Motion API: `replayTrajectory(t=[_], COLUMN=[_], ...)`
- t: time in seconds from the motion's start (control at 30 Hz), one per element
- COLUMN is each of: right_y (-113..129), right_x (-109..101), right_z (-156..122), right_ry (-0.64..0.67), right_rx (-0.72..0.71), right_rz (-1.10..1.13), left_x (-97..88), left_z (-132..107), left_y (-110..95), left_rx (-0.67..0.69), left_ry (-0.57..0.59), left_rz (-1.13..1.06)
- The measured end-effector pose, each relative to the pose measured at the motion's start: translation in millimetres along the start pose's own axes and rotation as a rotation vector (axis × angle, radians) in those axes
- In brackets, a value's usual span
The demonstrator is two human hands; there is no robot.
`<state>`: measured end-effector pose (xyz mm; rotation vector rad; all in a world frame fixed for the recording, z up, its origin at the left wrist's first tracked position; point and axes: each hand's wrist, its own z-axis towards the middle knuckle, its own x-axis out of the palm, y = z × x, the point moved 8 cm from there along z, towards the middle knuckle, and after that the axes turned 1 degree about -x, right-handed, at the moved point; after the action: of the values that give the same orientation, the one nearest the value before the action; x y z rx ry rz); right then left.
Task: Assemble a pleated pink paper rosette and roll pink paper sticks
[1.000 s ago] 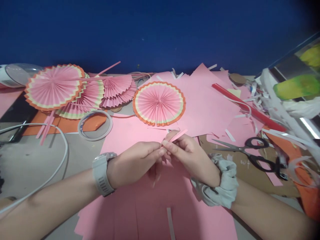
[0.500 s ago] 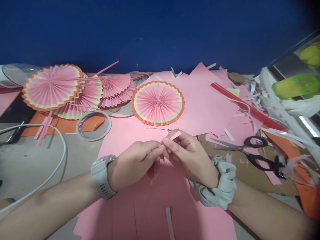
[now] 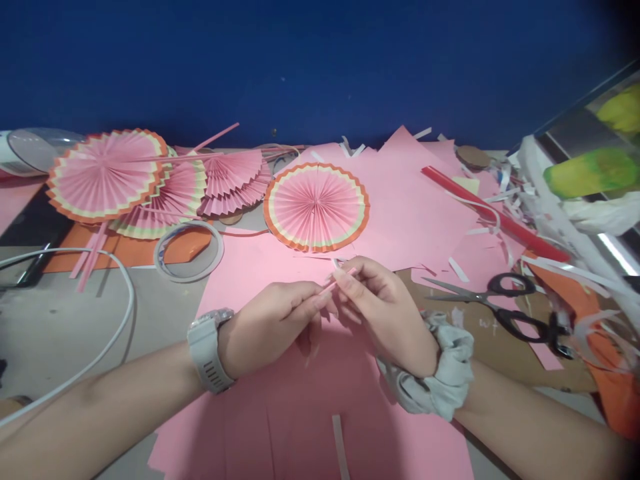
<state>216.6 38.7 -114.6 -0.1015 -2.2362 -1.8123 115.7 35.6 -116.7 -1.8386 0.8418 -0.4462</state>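
My left hand [image 3: 273, 325] and my right hand [image 3: 383, 308] meet above a big pink paper sheet [image 3: 305, 413], fingertips pinched together on a narrow pink paper strip [image 3: 338, 281]. Only a short end of the strip shows between the fingers. A grey watch sits on my left wrist and a grey scrunchie on my right wrist. A round pleated pink paper fan with an orange rim [image 3: 316, 206] lies just beyond the hands.
More pleated fans [image 3: 107, 173] are stacked at the back left, beside a tape roll [image 3: 189, 249] and a white cable [image 3: 100, 300]. Black scissors [image 3: 500, 303] lie to the right on cardboard. A red stick [image 3: 490, 213], paper scraps and more pink sheets cover the back right.
The strip's free end, sticking out up-right a second ago, has grown shorter and now barely shows between the fingertips. Both hands stay in the same place.
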Motion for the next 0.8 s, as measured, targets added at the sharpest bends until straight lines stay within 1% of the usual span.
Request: replayTrajectory(t=[0.1, 0.27, 0.4, 0.53, 0.57, 0.7, 0.73, 0.8], right_y=[-2, -3, 2, 5, 6, 8, 8, 6], right_x=[-5, -5, -8, -11, -9, 5, 7, 4], right_z=[0, 1, 1, -1, -2, -4, -5, -4], right_ry=[-0.052, -0.06, -0.108, -0.152, -0.13, 0.036, 0.054, 0.021], right_rx=[-0.012, -0.008, -0.047, -0.074, -0.071, -0.079, -0.075, -0.057], right_rz=[0.05, 0.102, 0.074, 0.023, -0.001, -0.171, -0.203, -0.201], left_x=[-0.6, 1.0, 2.7, 3.0, 3.3, 4.4, 4.6, 4.8], left_z=[0, 0, 1, 1, 1, 0, 0, 0], left_y=[2, 6, 7, 6, 5, 2, 2, 2], left_rx=[-0.007, -0.048, -0.054, -0.028, -0.019, 0.018, 0.021, 0.021], left_ry=[-0.004, 0.015, 0.041, 0.053, 0.058, 0.076, 0.08, 0.086], left_rz=[-0.012, -0.075, -0.094, -0.107, -0.111, -0.09, -0.082, -0.081])
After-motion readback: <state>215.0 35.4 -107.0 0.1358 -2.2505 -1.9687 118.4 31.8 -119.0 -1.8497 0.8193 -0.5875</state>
